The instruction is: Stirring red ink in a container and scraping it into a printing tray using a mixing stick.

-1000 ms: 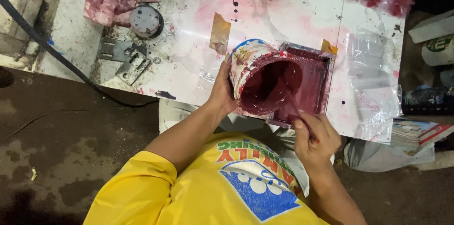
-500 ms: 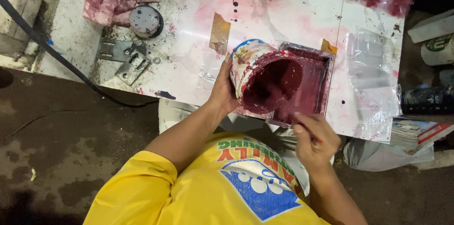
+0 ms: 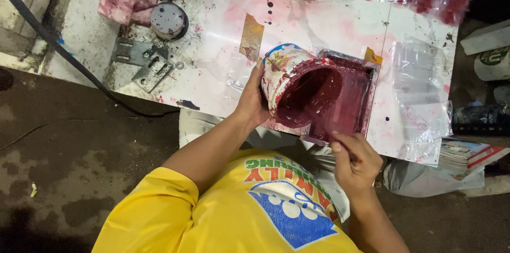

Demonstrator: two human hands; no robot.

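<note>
Tub (image 3: 297,83), paint-stained and coated dark red inside, is lying tipped on its side over the tray (image 3: 366,77), just beyond both hands. Its long axis is running roughly level across the view; the open mouth is pointing toward the right hand and slightly toward the person, while the base is facing the left hand. The left hand (image 3: 252,105) is closing around the tub's base end, fingers curled over the far wall and thumb against the near side, gripping it firmly. The right hand (image 3: 355,160) is sitting just nearer the person than the tray's near edge, fingers closed narrowly in a pinch on a thin tool (image 3: 340,138); the tool's kind is too blurred to tell. Its tip is reaching toward the tub's mouth and the red-filled tray floor. The tray is resting on a white, pink-smeared tabletop (image 3: 212,35). Beyond the left hand a strip of tan tape (image 3: 251,36) is sticking to the tabletop; farther left a round tin (image 3: 168,20) and metal brackets (image 3: 142,60) are lying well apart from the hands.
</note>
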